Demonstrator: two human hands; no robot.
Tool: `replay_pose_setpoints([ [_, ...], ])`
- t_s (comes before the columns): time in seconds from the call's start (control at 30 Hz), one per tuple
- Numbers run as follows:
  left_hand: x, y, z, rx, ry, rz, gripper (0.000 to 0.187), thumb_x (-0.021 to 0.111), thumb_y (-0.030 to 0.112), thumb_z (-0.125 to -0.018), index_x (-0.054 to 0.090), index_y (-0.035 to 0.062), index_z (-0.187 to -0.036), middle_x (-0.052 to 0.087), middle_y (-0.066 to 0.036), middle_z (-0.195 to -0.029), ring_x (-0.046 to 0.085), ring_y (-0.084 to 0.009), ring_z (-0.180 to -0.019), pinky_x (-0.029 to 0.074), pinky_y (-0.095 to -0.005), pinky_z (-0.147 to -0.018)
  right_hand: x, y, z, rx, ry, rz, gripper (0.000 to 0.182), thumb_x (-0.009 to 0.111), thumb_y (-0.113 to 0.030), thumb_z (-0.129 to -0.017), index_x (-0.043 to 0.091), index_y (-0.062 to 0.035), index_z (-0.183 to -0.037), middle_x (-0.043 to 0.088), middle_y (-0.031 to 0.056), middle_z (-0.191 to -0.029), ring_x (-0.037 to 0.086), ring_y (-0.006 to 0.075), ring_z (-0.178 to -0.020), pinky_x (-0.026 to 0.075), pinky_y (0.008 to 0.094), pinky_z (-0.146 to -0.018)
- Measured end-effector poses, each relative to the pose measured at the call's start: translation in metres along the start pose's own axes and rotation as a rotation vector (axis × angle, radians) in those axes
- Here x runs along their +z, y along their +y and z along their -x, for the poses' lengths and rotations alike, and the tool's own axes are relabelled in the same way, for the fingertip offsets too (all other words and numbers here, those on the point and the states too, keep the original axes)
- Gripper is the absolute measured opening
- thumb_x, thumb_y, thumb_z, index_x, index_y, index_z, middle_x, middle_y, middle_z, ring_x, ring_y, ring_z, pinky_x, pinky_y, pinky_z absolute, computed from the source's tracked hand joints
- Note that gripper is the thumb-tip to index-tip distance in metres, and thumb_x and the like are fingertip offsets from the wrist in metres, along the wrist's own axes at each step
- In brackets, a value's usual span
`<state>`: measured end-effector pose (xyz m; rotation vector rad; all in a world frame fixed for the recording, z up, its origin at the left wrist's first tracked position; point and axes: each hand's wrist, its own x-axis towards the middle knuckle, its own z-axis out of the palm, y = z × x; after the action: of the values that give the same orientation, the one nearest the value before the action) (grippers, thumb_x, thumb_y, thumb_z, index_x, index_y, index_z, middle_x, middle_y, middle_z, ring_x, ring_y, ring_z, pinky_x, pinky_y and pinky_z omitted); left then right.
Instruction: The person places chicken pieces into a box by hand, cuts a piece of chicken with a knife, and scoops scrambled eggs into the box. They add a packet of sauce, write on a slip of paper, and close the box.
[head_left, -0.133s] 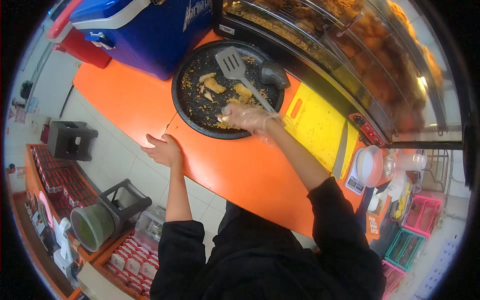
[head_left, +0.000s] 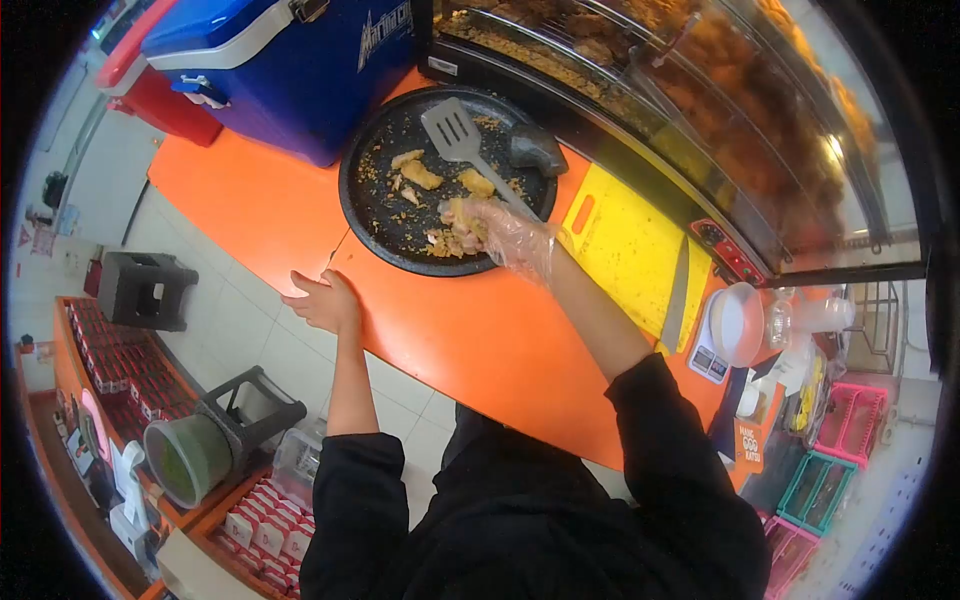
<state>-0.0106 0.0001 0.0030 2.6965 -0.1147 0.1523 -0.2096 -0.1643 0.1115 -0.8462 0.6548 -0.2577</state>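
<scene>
My right hand [head_left: 492,230], in a clear plastic glove, is low over the round black tray [head_left: 362,222], its fingers curled on crumbly bits of fried chicken [head_left: 455,242]. Part of what it grips is hidden by the fingers. Farther in the tray lie golden fried pieces [head_left: 420,175] and scattered crumbs. A grey slotted spatula [head_left: 452,130] rests across the tray, its handle running behind my right hand. Beside it sits a dark curved object [head_left: 538,148] that I cannot name. My bare left hand [head_left: 325,302] is open at the orange table's near edge, holding nothing.
Right of the tray, a yellow cutting board [head_left: 625,250] bears a knife [head_left: 677,300]. A kitchen scale [head_left: 712,345] with a white bowl [head_left: 738,325] stands beyond. A glass display case [head_left: 760,150] borders the back, a blue cooler [head_left: 275,80] the left. Stools [head_left: 148,288] stand on the floor.
My right hand has shifted slightly and turned, with more crumbly chicken showing at its fingers. The whole view has moved a little. My left hand stays at the table edge.
</scene>
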Motion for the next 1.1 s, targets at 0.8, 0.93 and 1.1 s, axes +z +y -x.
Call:
replay_pose_setpoints([
  [0.8, -0.032, -0.098, 0.376, 0.762, -0.132, 0.45, 0.065, 0.044, 0.046, -0.087, 0.025, 0.0001, -0.13, 0.015, -0.028, -0.132, 0.02, -0.0416, -0.121, 0.024, -0.0511, -0.096, -0.229, 0.073, 0.641, -0.705, 0.845, -0.422, 0.05, 0.057, -0.009, -0.082, 0.038, 0.0004, -0.128, 0.05, 0.0115, -0.116, 0.052, 0.0235, -0.105, 0.041, 0.0346, -0.094],
  [0.93, -0.044, -0.083, 0.403, 0.826, -0.08, 0.278, 0.062, 0.043, 0.041, -0.087, 0.025, 0.0007, -0.13, 0.013, -0.028, -0.134, 0.021, -0.043, -0.12, 0.024, -0.0522, -0.096, -0.361, 0.117, 0.654, -0.601, 1.211, 0.171, 0.041, 0.056, -0.018, -0.084, 0.048, -0.0062, -0.122, 0.051, 0.0082, -0.117, 0.051, 0.0185, -0.104, 0.041, 0.0291, -0.091],
  [1.1, -0.049, -0.073, 0.416, 0.742, -0.097, 0.057, 0.058, 0.038, 0.04, -0.088, 0.026, 0.0016, -0.13, 0.02, -0.026, -0.133, 0.025, -0.0416, -0.12, 0.027, -0.0516, -0.096, -0.377, 0.077, 0.692, -0.312, 1.495, 0.911, 0.03, 0.054, -0.013, -0.082, 0.056, -0.0155, -0.112, 0.058, 0.0109, -0.108, 0.054, 0.0226, -0.099, 0.04, 0.0329, -0.089],
])
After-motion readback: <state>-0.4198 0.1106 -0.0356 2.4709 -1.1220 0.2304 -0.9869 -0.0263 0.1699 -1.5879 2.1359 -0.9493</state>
